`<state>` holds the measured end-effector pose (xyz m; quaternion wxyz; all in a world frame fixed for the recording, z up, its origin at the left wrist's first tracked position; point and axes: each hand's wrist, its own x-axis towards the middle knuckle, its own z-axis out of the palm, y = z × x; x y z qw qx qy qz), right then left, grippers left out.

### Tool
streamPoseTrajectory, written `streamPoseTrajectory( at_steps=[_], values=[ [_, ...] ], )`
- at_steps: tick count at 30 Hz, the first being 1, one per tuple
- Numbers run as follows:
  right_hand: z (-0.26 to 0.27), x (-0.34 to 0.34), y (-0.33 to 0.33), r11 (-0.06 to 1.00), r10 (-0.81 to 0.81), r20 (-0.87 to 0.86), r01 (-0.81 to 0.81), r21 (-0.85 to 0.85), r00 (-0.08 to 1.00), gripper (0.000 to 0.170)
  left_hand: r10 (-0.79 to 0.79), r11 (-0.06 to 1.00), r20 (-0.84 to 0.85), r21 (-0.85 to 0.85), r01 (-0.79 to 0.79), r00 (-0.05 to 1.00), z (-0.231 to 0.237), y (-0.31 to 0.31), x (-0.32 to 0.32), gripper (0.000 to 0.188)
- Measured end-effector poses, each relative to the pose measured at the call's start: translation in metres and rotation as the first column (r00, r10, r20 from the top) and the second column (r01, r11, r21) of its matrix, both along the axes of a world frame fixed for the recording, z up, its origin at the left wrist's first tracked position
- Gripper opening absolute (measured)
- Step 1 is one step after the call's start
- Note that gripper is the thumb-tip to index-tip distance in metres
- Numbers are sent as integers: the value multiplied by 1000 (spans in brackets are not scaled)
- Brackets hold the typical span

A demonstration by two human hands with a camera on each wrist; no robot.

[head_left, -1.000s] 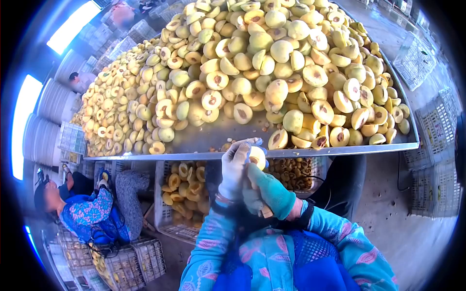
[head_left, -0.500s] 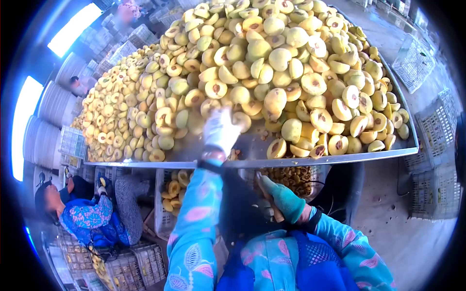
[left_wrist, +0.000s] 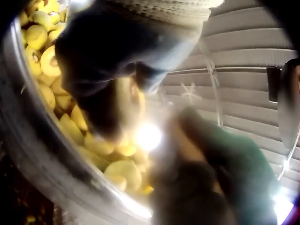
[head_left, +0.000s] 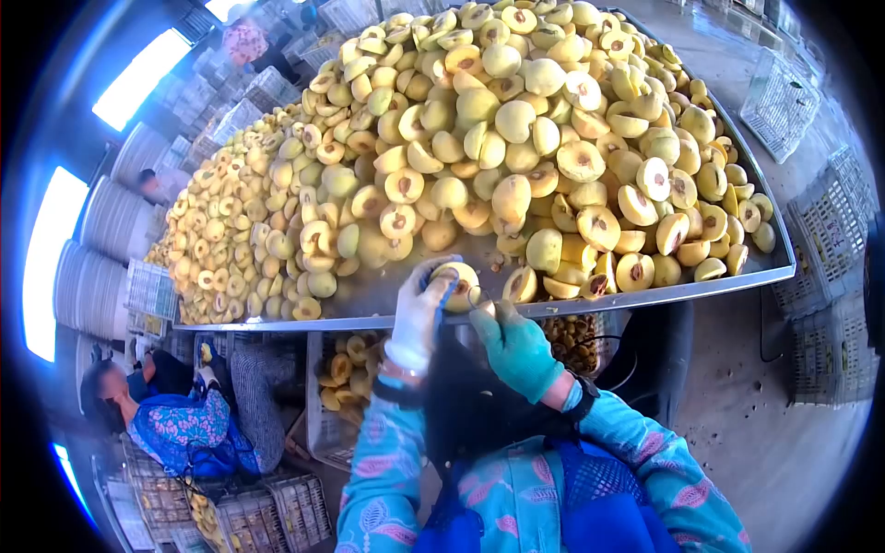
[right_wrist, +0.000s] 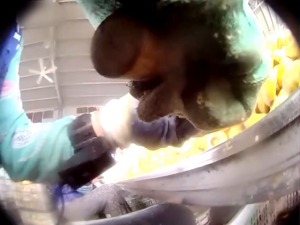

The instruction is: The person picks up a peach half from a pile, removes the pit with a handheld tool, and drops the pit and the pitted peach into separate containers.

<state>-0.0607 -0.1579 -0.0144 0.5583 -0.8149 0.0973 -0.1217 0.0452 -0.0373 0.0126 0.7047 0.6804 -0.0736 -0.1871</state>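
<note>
At the metal tray's (head_left: 645, 298) near rim, the left hand (head_left: 418, 313) is pinching a yellow peach half (head_left: 462, 288) in curled fingers; the right hand (head_left: 522, 350) is tightly gripping a wooden-handled tool (right_wrist: 117, 47).

One fruit half (head_left: 463, 288) held, one tool (right_wrist: 117, 49), one heap (head_left: 507, 120) past counting
One gloved left hand (head_left: 415, 318), one gloved right hand (head_left: 521, 355); one metal tray (head_left: 373, 293); below it, two filled crates (head_left: 316, 396). Seated at the left is one person (head_left: 189, 429), with at least one more person (head_left: 168, 187), blurred, farther back. Three stacks of pale tubs (head_left: 92, 286) stand along the left side, near two large bright panels (head_left: 143, 78). On the floor at right one lone crate (head_left: 782, 106) lies apart – the stacked crates (head_left: 834, 355) near it cannot be surely counted. Each wrist view shows one ceiling fan (left_wrist: 189, 90) – whether the same one, cannot be told.
</note>
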Motion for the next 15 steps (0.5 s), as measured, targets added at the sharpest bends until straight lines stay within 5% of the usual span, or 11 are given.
streamPoseTrajectory(
  at_steps=[3,7,10,12,15],
  values=[
    [-2,-3,2,1000,26,-86,-27,-9,996,37,81,988,96,-138,-67,992,-4,-2,-33,29],
    [-10,-9,7,998,48,-72,-45,43,996,38,205,963,-5,-176,-203,979,-12,-11,-42,24],
    [-5,-17,18,994,39,-57,-33,101,998,40,263,961,137,-123,-247,955,-8,-23,-51,17],
    [-6,-19,23,984,83,-102,-65,168,991,23,268,959,135,-127,-252,954,-6,-25,-55,17],
    [-7,-24,24,961,136,-30,-125,247,990,20,286,956,177,-126,-266,942,-16,-22,-55,16]
  ],
)
